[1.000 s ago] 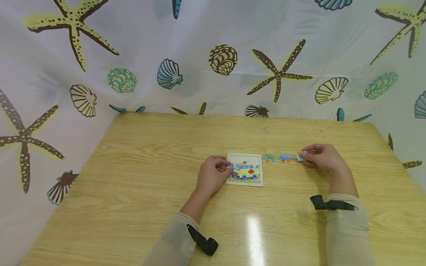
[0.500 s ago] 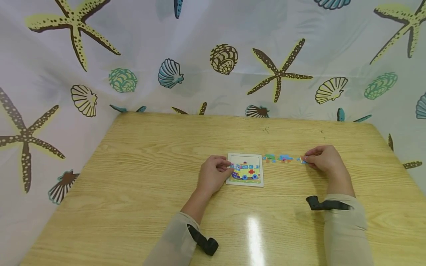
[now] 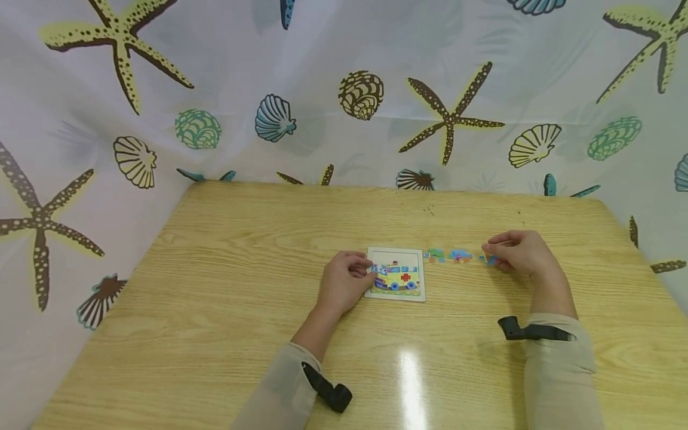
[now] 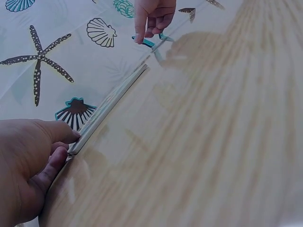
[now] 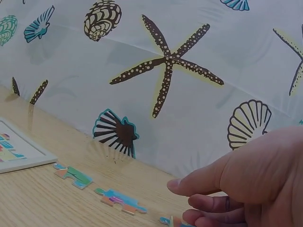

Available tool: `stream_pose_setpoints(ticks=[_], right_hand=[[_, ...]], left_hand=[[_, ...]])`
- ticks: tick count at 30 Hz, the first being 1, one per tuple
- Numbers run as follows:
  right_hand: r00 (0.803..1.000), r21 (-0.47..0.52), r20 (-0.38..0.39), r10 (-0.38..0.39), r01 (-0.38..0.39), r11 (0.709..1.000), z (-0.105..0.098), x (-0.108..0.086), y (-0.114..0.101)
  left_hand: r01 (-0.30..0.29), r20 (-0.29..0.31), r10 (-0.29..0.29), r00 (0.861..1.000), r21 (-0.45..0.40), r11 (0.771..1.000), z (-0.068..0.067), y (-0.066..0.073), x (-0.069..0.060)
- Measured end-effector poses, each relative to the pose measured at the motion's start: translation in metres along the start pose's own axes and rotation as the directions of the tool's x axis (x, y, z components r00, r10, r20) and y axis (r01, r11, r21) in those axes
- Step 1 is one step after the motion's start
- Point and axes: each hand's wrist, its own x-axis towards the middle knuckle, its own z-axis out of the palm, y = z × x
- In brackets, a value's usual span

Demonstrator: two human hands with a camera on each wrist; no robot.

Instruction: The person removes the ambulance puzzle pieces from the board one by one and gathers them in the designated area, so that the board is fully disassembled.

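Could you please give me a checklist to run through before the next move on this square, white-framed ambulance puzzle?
1. Square white puzzle frame flat on the yellowish wood-grain table: ok.
2. Frame steadied: ok, the left hand pinches its left edge.
3. Room inside: ok, a pale bare strip shows above the yellow ambulance picture.
4. Other loose pieces visible: ok, a flat green-and-blue jigsaw piece and a flat blue-and-pink jigsaw piece lie right of the frame.
5. Blue, yellow-striped jigsaw piece firmly gripped: cannot tell, the right hand is at it, but contact is unclear.
6. Every piece placed: not ok, three are outside.
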Motion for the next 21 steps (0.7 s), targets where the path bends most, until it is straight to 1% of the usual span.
stream_pose_setpoints(ticks=[4, 7, 14, 21], right_hand=[[0.999, 0.006, 0.028, -0.026, 0.026, 1.000, 0.002, 0.002, -0.002], [0.999, 0.018, 0.039, -0.032, 0.031, 0.999, 0.005, 0.003, -0.002], [0.997, 0.020, 0.061, -0.048, 0.047, 0.999, 0.012, 0.007, -0.006], [0.995, 0.055, 0.083, -0.054, 0.049, 0.997, 0.016, 0.011, -0.006]], left_hand=[[0.009, 0.007, -0.009, 1.000, -0.018, 1.000, -0.001, 0.000, 0.000], [0.012, 0.008, -0.012, 1.000, -0.011, 1.000, -0.001, 0.000, 0.001], [-0.008, -0.003, 0.008, 1.000, 0.027, 1.000, 0.000, -0.001, 0.002], [-0.019, 0.013, 0.019, 1.000, 0.019, 1.000, 0.000, -0.002, 0.001]])
